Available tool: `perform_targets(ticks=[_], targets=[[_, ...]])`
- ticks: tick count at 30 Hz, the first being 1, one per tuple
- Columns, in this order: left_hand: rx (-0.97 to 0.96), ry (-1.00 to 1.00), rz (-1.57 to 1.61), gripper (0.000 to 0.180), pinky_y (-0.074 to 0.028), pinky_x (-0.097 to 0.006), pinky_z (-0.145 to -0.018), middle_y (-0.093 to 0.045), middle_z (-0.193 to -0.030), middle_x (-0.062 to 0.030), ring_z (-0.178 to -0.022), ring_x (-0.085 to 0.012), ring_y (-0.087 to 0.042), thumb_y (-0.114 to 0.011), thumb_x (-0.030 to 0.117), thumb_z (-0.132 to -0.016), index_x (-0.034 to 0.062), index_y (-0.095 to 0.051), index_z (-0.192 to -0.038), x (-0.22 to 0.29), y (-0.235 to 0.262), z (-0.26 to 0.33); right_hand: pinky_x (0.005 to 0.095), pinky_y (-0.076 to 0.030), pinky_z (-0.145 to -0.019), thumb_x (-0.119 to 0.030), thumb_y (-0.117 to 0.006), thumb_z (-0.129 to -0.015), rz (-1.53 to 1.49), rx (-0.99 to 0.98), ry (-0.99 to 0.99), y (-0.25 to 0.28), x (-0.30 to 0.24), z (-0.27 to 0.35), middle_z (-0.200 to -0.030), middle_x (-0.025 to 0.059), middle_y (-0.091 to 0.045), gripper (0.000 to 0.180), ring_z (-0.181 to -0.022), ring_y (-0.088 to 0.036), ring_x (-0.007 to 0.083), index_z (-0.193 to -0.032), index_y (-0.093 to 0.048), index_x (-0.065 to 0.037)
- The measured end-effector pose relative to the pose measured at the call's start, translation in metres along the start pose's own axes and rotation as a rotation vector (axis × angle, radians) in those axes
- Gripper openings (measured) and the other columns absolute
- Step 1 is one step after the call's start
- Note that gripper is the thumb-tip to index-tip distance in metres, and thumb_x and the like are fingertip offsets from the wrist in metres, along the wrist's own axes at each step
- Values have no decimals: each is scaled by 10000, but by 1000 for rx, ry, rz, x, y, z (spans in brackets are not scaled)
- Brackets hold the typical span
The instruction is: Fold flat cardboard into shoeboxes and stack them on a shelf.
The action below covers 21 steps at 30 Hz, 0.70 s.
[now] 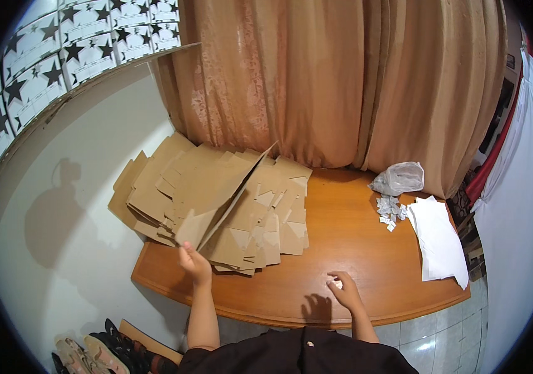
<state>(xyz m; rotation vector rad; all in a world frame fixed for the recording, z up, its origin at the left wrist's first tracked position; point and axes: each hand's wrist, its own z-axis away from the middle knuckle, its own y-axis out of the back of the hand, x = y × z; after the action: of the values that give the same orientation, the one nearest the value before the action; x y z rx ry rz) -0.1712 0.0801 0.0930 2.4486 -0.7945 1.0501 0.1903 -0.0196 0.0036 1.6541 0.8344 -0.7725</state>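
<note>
My left hand (195, 265) grips the lower corner of a flat brown cardboard box blank (207, 190), lifted and tilted at the left. Beneath and around it, a broad heap of overlapping cardboard blanks (279, 218) covers the left of the table; their fold flaps and slots show. My right hand (344, 292) hovers over the front middle of the wooden table (354, 249), its fingers curled in. Something small and whitish shows between thumb and fingers, too small to name. Beyond it to the right lie several small silvery-white packets (392, 210).
A clear plastic bag (402, 178) stands behind the packets, with a stack of white paper sheets (438, 240) beside them. A tan curtain (304, 81) hangs along the back edge. Sandals and shoes (104, 349) sit at the lower left, by the white wall (98, 187).
</note>
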Motion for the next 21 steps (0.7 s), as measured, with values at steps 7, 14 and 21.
perform_targets(ticks=[7, 14, 21], targets=[[-17, 90, 394, 410, -431, -279, -737, -575, -865, -79, -807, -124, -522, -379, 341, -983, -32, -515, -879, 56, -17, 32, 323, -386, -883, -298, -550, -873, -521, 201, -234, 44, 31, -26, -1154, 78, -542, 413, -1014, -528, 189, -1242, -491, -122], [-231, 426, 867, 366, -437, -274, -783, -590, -983, -82, -877, -129, -547, -412, 313, -977, -26, -550, -992, 89, -59, 70, 414, -370, -979, -581, -446, -868, -1030, 337, -276, 95, 51, -25, -1352, 120, -376, 682, -1238, -387, 279, -1393, -310, -168], [-536, 572, 979, 393, -455, -309, -834, -581, -1075, -112, -972, -173, -570, -412, 331, -973, -26, -488, -1119, 104, -102, 114, 405, -452, -872, -573, -447, -870, -1576, 124, 58, 95, 65, 16, -1238, 91, -462, 605, -1051, -522, 258, -1306, -422, -154]])
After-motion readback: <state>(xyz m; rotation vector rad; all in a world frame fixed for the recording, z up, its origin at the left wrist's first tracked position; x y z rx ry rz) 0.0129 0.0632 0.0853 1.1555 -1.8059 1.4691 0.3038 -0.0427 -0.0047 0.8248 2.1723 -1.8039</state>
